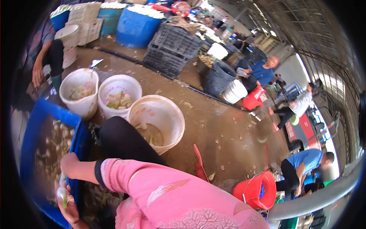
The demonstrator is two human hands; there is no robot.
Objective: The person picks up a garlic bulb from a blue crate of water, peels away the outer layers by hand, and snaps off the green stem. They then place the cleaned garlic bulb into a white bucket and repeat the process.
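My left hand (69, 210) is palm up at the lower left, its fingers curled round a white bulb with a green tip (62, 192). Just above it, my right hand (71, 165) reaches down from a pink sleeve, closed and nearly touching the bulb; what its fingers hold is hidden. Both hands are over the near edge of a blue rectangular tub (35, 123). In the tub, small whitish bulbs (57, 142) lie in murky water.
Three white buckets, the left bucket (65, 81), middle bucket (102, 84) and right bucket (179, 123), stand beyond my knee (126, 139). A red bucket (244, 189) is at right. Black crates (171, 44) and blue barrels (137, 28) stand farther back. Other people (263, 72) sit nearby.
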